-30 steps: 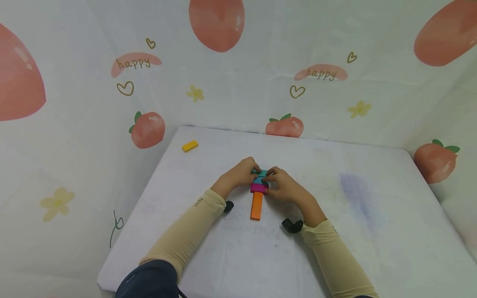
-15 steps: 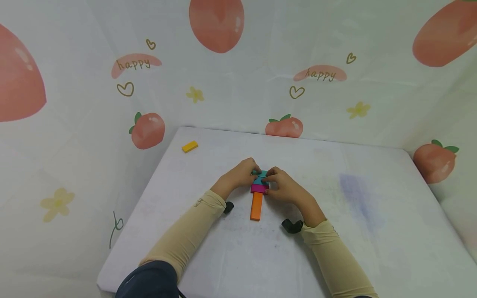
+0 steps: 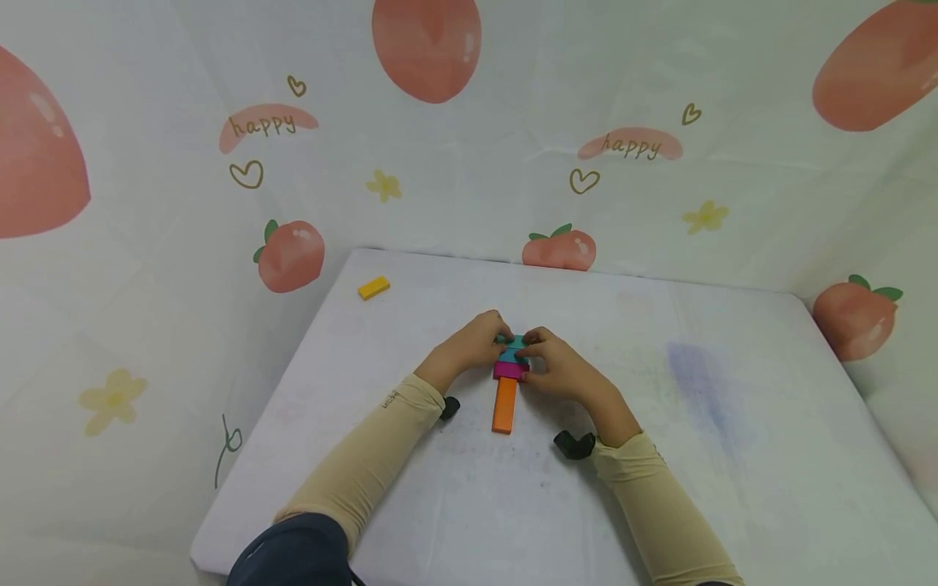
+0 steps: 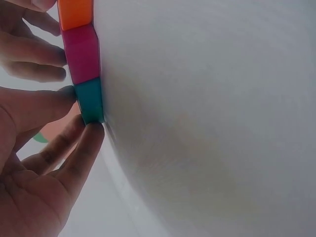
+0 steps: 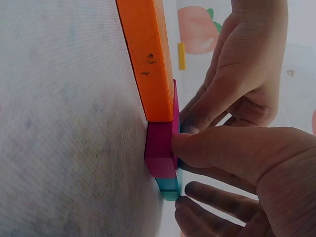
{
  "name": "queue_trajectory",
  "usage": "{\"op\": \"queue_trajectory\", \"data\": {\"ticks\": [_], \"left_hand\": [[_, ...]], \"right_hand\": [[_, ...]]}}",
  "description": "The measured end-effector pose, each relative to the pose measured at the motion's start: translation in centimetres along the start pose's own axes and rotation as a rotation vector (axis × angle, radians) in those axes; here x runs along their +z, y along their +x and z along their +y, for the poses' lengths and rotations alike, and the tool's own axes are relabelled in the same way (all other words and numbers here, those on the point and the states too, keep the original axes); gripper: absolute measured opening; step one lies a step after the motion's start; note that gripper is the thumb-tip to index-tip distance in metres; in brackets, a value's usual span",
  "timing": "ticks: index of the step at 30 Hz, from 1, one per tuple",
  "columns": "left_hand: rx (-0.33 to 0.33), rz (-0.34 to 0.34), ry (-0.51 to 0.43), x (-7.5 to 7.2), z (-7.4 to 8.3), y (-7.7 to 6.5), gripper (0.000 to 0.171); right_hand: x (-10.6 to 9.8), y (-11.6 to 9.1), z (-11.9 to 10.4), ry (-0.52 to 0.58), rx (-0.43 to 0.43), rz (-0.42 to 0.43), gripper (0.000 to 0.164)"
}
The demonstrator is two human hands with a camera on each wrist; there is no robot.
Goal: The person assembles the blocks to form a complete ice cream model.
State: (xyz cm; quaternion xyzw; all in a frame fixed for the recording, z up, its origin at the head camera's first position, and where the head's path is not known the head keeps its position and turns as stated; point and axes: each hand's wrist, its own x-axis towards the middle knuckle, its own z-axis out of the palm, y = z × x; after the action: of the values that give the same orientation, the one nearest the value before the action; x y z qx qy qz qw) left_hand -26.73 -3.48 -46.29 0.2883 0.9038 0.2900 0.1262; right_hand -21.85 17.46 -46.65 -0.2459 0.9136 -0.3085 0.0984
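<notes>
Several toy blocks lie flat in a line on the white table. Nearest the body is an orange block (image 3: 504,405), set lengthwise. Beyond it come a magenta block (image 3: 509,370), a blue block (image 3: 512,356) and a teal block (image 3: 517,341), all crosswise and close together. My left hand (image 3: 479,338) pinches the left ends of the blue and teal blocks between thumb and fingers. From the right, my right hand (image 3: 560,365) curls round the same row; its thumb (image 5: 197,148) presses the magenta block and its fingers reach the far end. Fingertips partly hide the blue and teal blocks.
A lone yellow block (image 3: 374,287) lies at the far left of the table (image 3: 623,505). Dark wrist mounts (image 3: 575,444) hang under both wrists, near the tabletop. A peach-printed cloth (image 3: 469,187) stands behind the table.
</notes>
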Motion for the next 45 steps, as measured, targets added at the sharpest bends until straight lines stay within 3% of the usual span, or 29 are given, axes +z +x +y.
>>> {"op": "queue_trajectory", "data": {"ticks": [25, 35, 45], "left_hand": [[0.025, 0.003, 0.022, 0.0, -0.1, 0.1, 0.027], [0.038, 0.0, 0.021, -0.4, -0.1, -0.5, 0.028], [0.001, 0.041, 0.063, -1.5, -2.0, -1.3, 0.029]], "right_hand": [[-0.2, 0.0, -0.2, -0.025, 0.02, -0.011, 0.039], [-0.1, 0.2, -0.2, -0.016, 0.007, -0.003, 0.038], [0.0, 0.3, -0.3, -0.032, 0.035, -0.018, 0.039]]}}
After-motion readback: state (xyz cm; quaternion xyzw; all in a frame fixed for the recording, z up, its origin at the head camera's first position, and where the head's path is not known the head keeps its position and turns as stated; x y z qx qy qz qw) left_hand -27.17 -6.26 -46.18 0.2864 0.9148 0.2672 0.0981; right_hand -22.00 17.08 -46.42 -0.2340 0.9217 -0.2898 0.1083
